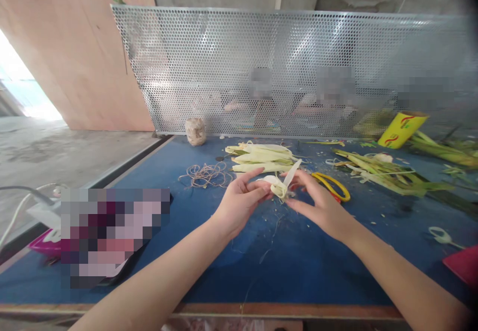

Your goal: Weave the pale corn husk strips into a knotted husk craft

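Observation:
Pale corn husk (pixel 278 187), folded into a small bundle with one strip sticking up, is pinched between the thumb and fingers of my left hand (pixel 242 199). On the other side, my right hand (pixel 323 206) has its thumb and fingers spread around the bundle. Its fingertips are close to the upright strip; whether they touch it is hard to see. Just beyond my hands lies a pile of husk leaves (pixel 261 158) on the blue table (pixel 209 261). Scissors with yellow handles (pixel 341 187) rest beside my right hand, partly hidden by it.
Tangled twine (pixel 206 175) lies left of the husk pile, with a wrapped roll (pixel 195 132) behind it. Green husks (pixel 381 169) and a yellow cylinder (pixel 401 129) are at right. A perforated metal screen (pixel 224 62) borders the back. A blurred device (pixel 115 236) lies at left.

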The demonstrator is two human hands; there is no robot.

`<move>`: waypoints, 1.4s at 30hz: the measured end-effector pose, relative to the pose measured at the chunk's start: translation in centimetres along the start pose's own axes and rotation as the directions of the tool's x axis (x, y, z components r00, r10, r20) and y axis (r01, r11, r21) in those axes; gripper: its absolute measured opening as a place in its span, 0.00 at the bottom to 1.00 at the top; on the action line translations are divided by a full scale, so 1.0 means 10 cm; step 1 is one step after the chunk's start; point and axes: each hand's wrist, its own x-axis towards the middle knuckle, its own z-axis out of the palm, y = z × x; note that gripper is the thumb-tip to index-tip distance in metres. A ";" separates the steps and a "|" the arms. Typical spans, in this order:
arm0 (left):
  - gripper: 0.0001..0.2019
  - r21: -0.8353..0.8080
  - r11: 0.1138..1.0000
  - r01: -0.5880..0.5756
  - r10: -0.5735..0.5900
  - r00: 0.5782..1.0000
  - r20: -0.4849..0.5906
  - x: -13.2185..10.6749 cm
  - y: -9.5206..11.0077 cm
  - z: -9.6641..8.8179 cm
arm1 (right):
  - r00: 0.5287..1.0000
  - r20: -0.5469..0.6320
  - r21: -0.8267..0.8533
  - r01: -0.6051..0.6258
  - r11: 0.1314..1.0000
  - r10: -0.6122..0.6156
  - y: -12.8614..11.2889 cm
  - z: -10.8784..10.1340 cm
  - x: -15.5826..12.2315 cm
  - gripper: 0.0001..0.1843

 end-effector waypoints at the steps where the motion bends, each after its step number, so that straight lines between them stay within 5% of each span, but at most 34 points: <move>1: 0.24 0.002 1.000 -0.005 0.005 1.000 0.014 0.00 0.00 0.00 | 0.999 -0.016 -0.049 0.032 0.998 -0.033 -0.01 0.00 0.00 0.16; 6: 0.23 0.033 0.999 0.001 -0.003 0.999 0.046 -0.01 0.00 0.01 | 0.987 -0.067 -0.140 0.134 0.981 -0.144 -0.05 -0.01 0.01 0.03; 11: 0.22 0.071 0.997 -0.043 0.039 0.998 0.055 -0.01 -0.02 0.01 | 0.974 -0.076 -0.150 0.202 0.968 -0.215 -0.05 0.02 -0.01 0.04; 18: 0.22 0.179 0.982 -0.065 0.051 0.995 0.083 -0.04 0.02 0.04 | 0.984 -0.090 -0.098 0.146 0.984 -0.155 -0.03 0.04 -0.01 0.03; 24: 0.30 0.262 0.944 -0.203 0.135 0.958 0.253 -0.08 -0.03 0.05 | 0.990 -0.022 -0.060 0.140 0.988 -0.141 -0.05 0.04 -0.01 0.02; 35: 0.25 0.413 0.882 -0.228 0.154 0.967 0.205 -0.10 -0.03 0.06 | 0.990 0.079 -0.003 0.119 0.993 -0.118 -0.01 0.08 0.00 0.03; 42: 0.23 0.458 0.840 -0.290 0.220 0.955 0.201 -0.09 -0.03 0.05 | 0.997 0.014 -0.010 0.074 0.997 -0.074 -0.02 0.07 -0.01 0.04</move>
